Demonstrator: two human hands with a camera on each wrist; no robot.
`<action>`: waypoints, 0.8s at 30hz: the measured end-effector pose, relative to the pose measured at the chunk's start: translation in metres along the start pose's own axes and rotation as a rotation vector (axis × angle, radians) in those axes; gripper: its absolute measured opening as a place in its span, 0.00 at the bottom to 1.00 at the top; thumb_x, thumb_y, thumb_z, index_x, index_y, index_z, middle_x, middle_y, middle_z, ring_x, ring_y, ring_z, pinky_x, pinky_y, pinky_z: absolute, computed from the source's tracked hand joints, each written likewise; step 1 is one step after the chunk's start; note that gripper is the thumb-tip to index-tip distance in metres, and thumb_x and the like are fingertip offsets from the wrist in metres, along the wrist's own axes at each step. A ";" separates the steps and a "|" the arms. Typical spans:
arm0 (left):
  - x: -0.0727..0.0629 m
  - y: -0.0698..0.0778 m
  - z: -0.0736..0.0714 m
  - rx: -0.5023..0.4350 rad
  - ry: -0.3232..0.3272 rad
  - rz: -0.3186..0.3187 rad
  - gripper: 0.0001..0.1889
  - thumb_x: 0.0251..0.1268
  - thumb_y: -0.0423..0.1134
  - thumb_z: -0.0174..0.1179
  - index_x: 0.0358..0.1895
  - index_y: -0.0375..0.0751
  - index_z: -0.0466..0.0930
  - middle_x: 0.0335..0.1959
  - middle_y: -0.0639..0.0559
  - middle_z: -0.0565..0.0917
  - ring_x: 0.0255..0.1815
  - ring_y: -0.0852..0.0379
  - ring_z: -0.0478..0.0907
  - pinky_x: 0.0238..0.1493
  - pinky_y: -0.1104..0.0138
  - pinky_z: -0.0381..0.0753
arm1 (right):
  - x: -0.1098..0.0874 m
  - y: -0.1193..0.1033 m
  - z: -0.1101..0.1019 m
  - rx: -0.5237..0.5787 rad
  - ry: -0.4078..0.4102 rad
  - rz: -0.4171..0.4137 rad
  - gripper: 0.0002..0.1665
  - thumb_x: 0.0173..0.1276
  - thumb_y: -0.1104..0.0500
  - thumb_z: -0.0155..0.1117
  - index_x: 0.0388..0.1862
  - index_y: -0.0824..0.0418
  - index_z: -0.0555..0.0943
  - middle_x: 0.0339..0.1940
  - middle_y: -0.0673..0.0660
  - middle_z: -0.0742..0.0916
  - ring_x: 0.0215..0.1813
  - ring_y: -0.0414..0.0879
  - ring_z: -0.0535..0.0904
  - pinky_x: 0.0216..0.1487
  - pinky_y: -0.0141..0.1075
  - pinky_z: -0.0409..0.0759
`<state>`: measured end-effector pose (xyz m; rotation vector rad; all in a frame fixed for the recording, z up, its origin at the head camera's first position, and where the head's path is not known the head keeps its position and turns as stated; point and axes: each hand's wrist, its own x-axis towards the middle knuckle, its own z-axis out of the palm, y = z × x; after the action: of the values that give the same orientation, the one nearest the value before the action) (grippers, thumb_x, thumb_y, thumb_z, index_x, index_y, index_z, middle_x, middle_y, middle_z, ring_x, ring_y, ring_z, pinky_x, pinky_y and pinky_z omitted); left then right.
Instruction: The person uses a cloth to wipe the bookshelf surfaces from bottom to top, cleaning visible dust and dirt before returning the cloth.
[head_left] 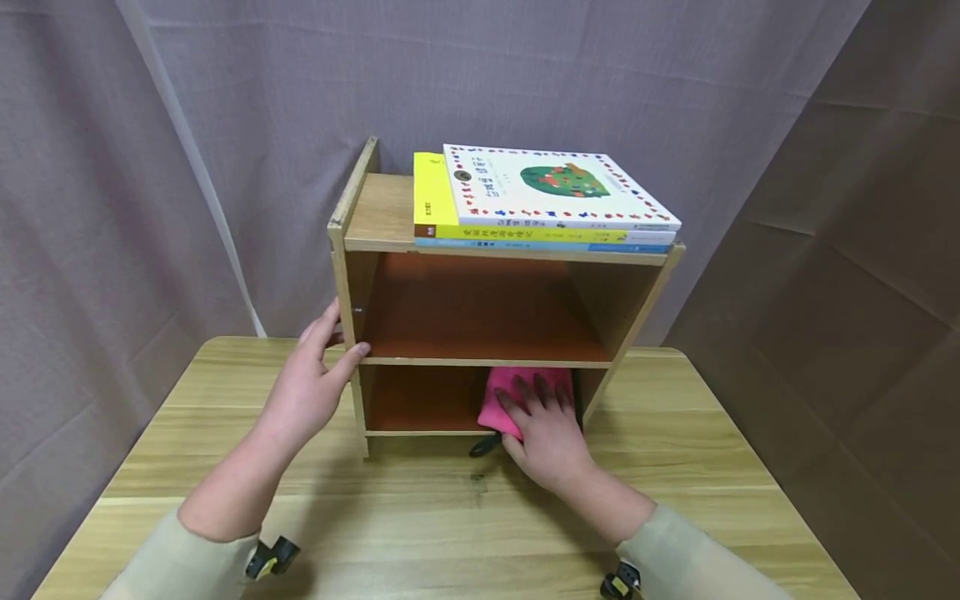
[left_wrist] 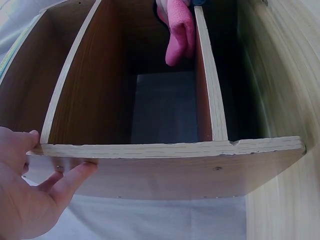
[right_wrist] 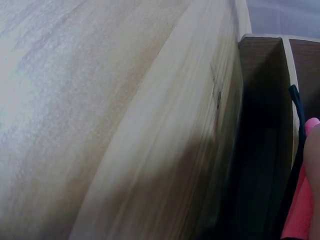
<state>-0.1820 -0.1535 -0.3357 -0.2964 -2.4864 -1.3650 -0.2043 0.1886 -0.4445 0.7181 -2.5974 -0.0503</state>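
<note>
A small wooden shelf unit (head_left: 487,362) stands upright on the table. My left hand (head_left: 311,383) holds its left side panel (left_wrist: 170,151), thumb at the front edge and fingers along the outer face. My right hand (head_left: 551,437) reaches into the bottom compartment at its right end, fingers spread fairly straight over a pink cloth (head_left: 495,408). In the left wrist view the pink cloth (left_wrist: 181,35) hangs in a soft fold above the lower board. A black strap-like piece (head_left: 486,445) sticks out from under the cloth, over the shelf's front edge; its other part is hidden.
Several books (head_left: 555,187) lie stacked flat on the top board, a white picture book uppermost. The wood-grain table (head_left: 420,525) extends in front of the shelf. Grey curtains (head_left: 247,108) hang behind it, and a brown cloth wall (head_left: 832,292) is on the right.
</note>
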 end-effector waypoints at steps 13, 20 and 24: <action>0.000 0.000 -0.001 0.009 0.000 -0.001 0.40 0.74 0.54 0.55 0.81 0.50 0.45 0.74 0.42 0.63 0.68 0.44 0.67 0.67 0.43 0.65 | 0.003 -0.004 0.001 0.028 -0.007 -0.023 0.32 0.67 0.46 0.58 0.70 0.48 0.75 0.71 0.59 0.74 0.71 0.67 0.65 0.69 0.65 0.60; -0.001 0.000 -0.001 0.001 -0.002 -0.002 0.40 0.74 0.54 0.55 0.81 0.50 0.45 0.74 0.43 0.63 0.68 0.44 0.68 0.66 0.43 0.66 | 0.005 -0.008 0.001 0.037 0.005 -0.049 0.31 0.66 0.47 0.58 0.69 0.48 0.76 0.70 0.59 0.75 0.70 0.67 0.67 0.68 0.65 0.62; -0.001 0.001 -0.001 0.004 -0.004 -0.002 0.40 0.74 0.55 0.54 0.81 0.51 0.45 0.73 0.43 0.63 0.68 0.44 0.68 0.66 0.43 0.66 | 0.006 -0.010 0.001 0.046 0.002 -0.055 0.31 0.67 0.46 0.58 0.69 0.48 0.76 0.71 0.59 0.74 0.70 0.67 0.67 0.68 0.65 0.62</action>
<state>-0.1808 -0.1537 -0.3351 -0.2966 -2.4931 -1.3614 -0.2045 0.1772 -0.4446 0.8057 -2.5841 -0.0060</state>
